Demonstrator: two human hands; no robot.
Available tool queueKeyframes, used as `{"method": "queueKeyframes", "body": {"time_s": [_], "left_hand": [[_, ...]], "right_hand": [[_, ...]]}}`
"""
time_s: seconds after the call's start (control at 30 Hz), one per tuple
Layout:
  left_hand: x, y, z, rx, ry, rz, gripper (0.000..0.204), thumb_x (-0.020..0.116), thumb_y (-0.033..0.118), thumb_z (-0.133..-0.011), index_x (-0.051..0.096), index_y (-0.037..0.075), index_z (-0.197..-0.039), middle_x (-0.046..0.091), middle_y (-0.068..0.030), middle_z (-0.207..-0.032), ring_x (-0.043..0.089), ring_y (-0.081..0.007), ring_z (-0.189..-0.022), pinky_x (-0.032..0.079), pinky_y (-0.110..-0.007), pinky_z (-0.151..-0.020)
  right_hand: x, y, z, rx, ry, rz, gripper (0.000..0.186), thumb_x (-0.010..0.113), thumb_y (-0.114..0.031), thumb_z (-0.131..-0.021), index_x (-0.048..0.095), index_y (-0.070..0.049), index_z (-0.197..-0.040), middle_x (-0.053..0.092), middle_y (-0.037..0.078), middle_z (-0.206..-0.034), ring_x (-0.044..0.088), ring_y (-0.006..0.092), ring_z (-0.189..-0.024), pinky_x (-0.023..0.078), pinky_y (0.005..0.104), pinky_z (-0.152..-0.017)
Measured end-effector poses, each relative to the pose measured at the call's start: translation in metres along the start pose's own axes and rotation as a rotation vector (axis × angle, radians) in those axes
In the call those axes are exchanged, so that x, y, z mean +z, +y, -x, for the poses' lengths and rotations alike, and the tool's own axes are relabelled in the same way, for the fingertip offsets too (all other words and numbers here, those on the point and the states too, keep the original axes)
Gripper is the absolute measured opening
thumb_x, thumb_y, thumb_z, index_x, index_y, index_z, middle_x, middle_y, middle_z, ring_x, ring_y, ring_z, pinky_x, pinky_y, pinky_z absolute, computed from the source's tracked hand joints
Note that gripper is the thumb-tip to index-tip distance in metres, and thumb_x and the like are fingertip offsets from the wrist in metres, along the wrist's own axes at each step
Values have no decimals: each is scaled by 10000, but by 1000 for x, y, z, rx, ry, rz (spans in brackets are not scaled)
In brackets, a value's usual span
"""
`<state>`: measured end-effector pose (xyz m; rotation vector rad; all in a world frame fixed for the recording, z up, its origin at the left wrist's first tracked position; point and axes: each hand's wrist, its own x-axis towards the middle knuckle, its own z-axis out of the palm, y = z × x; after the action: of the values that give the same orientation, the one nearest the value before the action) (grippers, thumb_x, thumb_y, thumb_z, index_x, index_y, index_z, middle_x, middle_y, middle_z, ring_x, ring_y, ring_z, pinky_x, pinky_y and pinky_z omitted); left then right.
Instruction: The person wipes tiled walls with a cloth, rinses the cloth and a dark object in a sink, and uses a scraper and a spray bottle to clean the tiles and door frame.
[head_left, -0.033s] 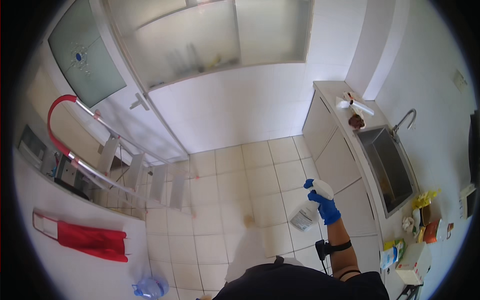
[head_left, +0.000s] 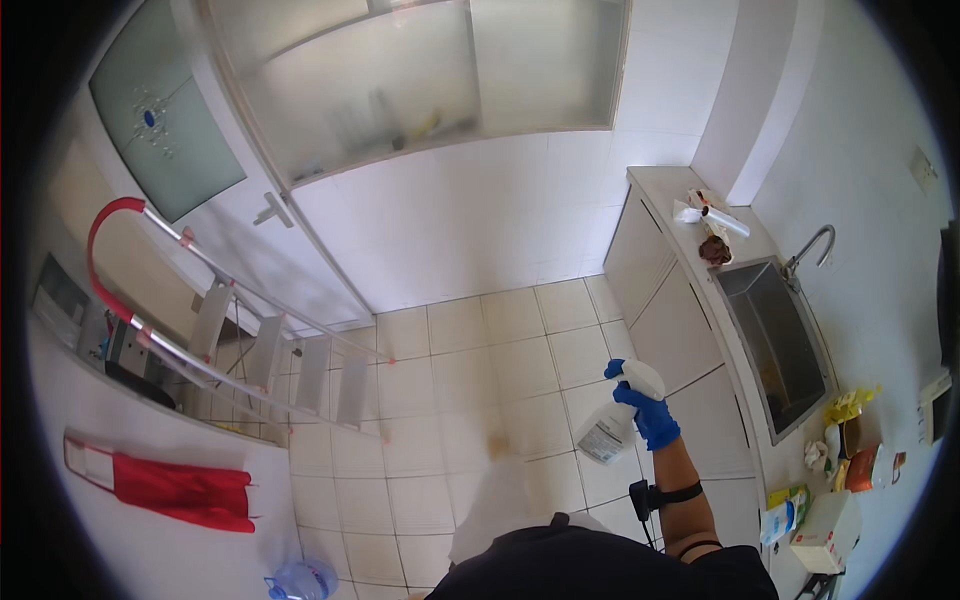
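Note:
My right hand (head_left: pixel 651 412), in a blue glove, is closed around the neck and trigger head of a spray bottle (head_left: pixel 607 436). The bottle has a white top and a clear body with a pale label. It hangs tilted above the tiled floor, to the left of the lower cabinets (head_left: pixel 694 409). A black strap with a small device circles my right forearm. Nowhere in the head view does my left hand show.
A folding step ladder (head_left: pixel 264 352) with a red-covered rail stands at left by the door. On the right, the counter holds a steel sink (head_left: pixel 772 340), packages and a white box (head_left: pixel 826 528). A red cloth (head_left: pixel 182 488) hangs low left, above a blue water jug (head_left: pixel 302 580).
The view has shifted very slightly, with the ladder and door a little farther left. My right hand keeps its grip on the spray bottle.

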<state>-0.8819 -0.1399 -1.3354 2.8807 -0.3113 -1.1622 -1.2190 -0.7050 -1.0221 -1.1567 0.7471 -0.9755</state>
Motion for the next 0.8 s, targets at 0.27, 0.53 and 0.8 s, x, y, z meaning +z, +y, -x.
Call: {"method": "queueKeyframes", "body": {"time_s": [0.27,0.53,0.8], "left_hand": [[-102,246,-107,50,323,711,293,525,264,-853,569,7,-987,602,-164,-919,565,-256,-845,456,-358,-770],[-238,465,-95,292,501,860,203,492,155,-852,615,17,-936,613,-101,-888,568,-212,-829,454,-333,-782],[-190,486,-64,28,415,617,263,526,224,-854,595,-27,-895,600,-128,-858,554,-222,-782,460,-347,-724]], "right_hand": [[-11,-10,-233,-12,92,270,217,625,-72,-794,606,-40,-1008,593,9,-944,525,84,-830,425,229,-716],[-54,49,-466,-343,236,427,188,640,-89,-797,610,-44,-978,626,41,-919,554,145,-879,444,268,-741],[-61,92,-592,-282,184,906,178,683,-157,-697,597,-65,-823,584,68,-773,478,252,-753,423,361,-671]]}}
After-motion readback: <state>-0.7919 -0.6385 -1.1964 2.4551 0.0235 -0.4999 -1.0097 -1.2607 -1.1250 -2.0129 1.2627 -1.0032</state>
